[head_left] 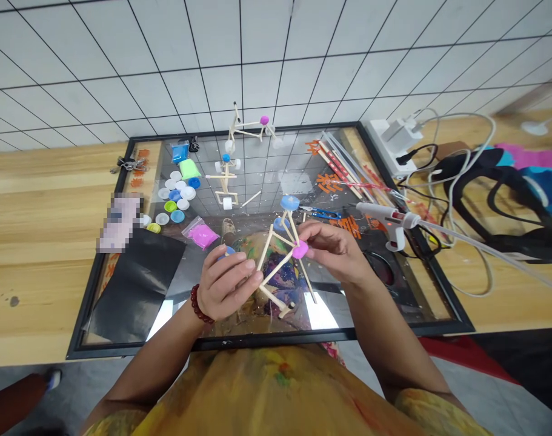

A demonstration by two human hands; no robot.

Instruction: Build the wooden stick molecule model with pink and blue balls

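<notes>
I hold a small frame of wooden sticks (276, 266) above the glass tabletop (266, 169). My left hand (225, 284) is closed round its lower left sticks, with a blue cap partly hidden under the fingers. My right hand (334, 245) pinches a pink ball of clay (300, 249) at a joint of the sticks. A blue bottle cap (289, 202) sits on top of the frame. A red bead bracelet is on my left wrist.
Two other stick models (225, 178) stand further back. Loose bottle caps (178, 197), clay bags, a black sheet (137, 284), scissors (323, 213), a glue gun (387, 218) with cable, glue sticks and a power strip (396, 145) lie about.
</notes>
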